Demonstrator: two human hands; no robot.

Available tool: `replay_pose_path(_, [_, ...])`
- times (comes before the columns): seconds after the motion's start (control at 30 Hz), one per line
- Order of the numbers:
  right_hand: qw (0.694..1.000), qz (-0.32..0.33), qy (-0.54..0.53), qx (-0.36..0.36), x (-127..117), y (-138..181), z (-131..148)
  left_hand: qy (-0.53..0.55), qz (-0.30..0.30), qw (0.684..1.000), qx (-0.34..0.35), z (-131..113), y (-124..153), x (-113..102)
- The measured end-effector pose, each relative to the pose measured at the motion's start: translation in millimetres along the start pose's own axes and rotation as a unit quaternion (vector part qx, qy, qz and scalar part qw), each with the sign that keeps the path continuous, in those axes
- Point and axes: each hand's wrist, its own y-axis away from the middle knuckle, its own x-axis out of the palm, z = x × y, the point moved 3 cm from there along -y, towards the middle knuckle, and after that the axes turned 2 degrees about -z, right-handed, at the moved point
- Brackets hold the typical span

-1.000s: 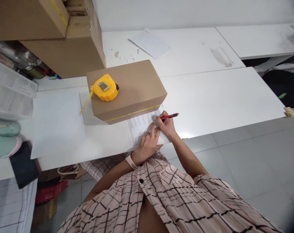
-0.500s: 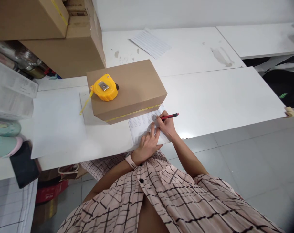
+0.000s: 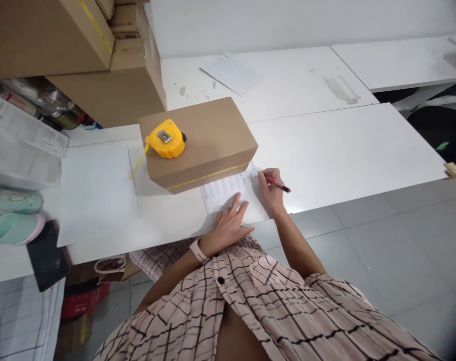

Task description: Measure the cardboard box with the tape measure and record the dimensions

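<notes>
My right hand (image 3: 272,193) grips a red and black pen (image 3: 278,184), its tip at the right edge of a sheet of paper (image 3: 222,200) with rows of small writing. My left hand (image 3: 230,219) lies on the lower part of that sheet, fingers spread. Just beyond the hands a closed cardboard box (image 3: 209,133) covers the sheet's upper part. On the box's left end rests a yellow tape measure (image 3: 170,142), its yellow strap hanging over the side.
Large cardboard boxes (image 3: 111,93) are stacked at the back left. A blank white sheet (image 3: 96,195), a dark phone (image 3: 47,255) and mint-green shoes (image 3: 13,228) lie to the left. Another printed sheet (image 3: 231,73) sits near the wall. The white table (image 3: 336,155) extends right.
My right hand has moved right with the pen, from the middle of the writing to the sheet's right edge. My left hand stays on the paper. The view has shifted slightly.
</notes>
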Motion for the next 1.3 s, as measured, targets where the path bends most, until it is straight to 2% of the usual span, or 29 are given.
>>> replay_pose_path(0.07, [0.992, 0.012, 0.108, -0.059, -18, -6, -11, 0.092, -0.04, 0.994, 0.039, 8, 19, -23])
replay_pose_path(0.1, [0.982, 0.035, 0.167, -0.086, -26, -9, -17, 0.123, -0.096, 0.987, 0.052, 14, 30, -39])
replay_pose_path(0.13, [0.968, 0.057, 0.22, -0.105, -32, -11, -24, 0.133, -0.18, 0.973, 0.055, 21, 41, -59])
replay_pose_path(0.17, [0.955, 0.072, 0.263, -0.116, -36, -13, -30, 0.119, -0.282, 0.951, 0.048, 28, 52, -81])
replay_pose_path(0.23, [0.938, 0.078, 0.315, -0.122, -41, -15, -39, 0.041, -0.467, 0.883, 0.021, 39, 70, -123])
replay_pose_path(0.27, [0.935, 0.069, 0.325, -0.12, -42, -16, -41, -0.004, -0.523, 0.852, 0.003, 44, 74, -141])
replay_pose_path(0.3, [0.936, 0.054, 0.328, -0.118, -41, -15, -41, -0.04, -0.549, 0.834, -0.013, 48, 72, -157])
replay_pose_path(0.33, [0.938, 0.035, 0.324, -0.116, -41, -14, -39, -0.064, -0.551, 0.832, -0.028, 53, 66, -170])
replay_pose_path(0.43, [0.956, -0.035, 0.266, -0.122, -40, -4, -22, -0.074, -0.478, 0.872, -0.068, 70, 33, -197])
replay_pose_path(0.53, [0.976, -0.094, 0.15, -0.13, -39, 11, 11, -0.03, -0.44, 0.891, -0.109, 73, 12, -202])
replay_pose_path(0.6, [0.991, -0.085, 0.036, -0.1, -35, 22, 38, 0.051, -0.432, 0.896, -0.092, 61, 15, -193])
replay_pose_path(0.63, [0.996, -0.054, -0.034, -0.069, -31, 27, 52, 0.108, -0.41, 0.904, -0.064, 51, 21, -185])
replay_pose_path(0.67, [0.993, 0.004, -0.112, -0.031, -26, 31, 66, 0.173, -0.364, 0.915, -0.026, 40, 27, -174])
replay_pose_path(0.7, [0.978, 0.087, -0.19, 0.005, -20, 35, 80, 0.227, -0.305, 0.925, 0.013, 29, 35, -163])
replay_pose_path(0.77, [0.927, 0.231, -0.293, 0.045, -9, 43, 107, 0.29, -0.205, 0.934, 0.048, 13, 51, -142])
replay_pose_path(0.83, [0.892, 0.314, -0.32, 0.053, -3, 46, 126, 0.313, -0.16, 0.935, 0.039, 8, 62, -131])
replay_pose_path(0.97, [0.881, 0.351, -0.313, 0.056, 11, 40, 146, 0.33, -0.175, 0.928, -0.003, 19, 69, -135])
replay_pose_path(1.07, [0.879, 0.353, -0.316, 0.054, 26, 25, 159, 0.347, -0.208, 0.915, -0.009, 27, 70, -152])
replay_pose_path(1.13, [0.887, 0.344, -0.306, 0.032, 30, 4, 168, 0.351, -0.245, 0.904, -0.013, 33, 73, -167])
replay_pose_path(1.2, [0.903, 0.309, -0.298, 0.002, 25, -29, 175, 0.342, -0.304, 0.889, -0.019, 44, 78, -188])
replay_pose_path(1.3, [0.936, 0.203, -0.285, -0.026, 9, -88, 170, 0.326, -0.397, 0.857, -0.04, 77, 89, -222])
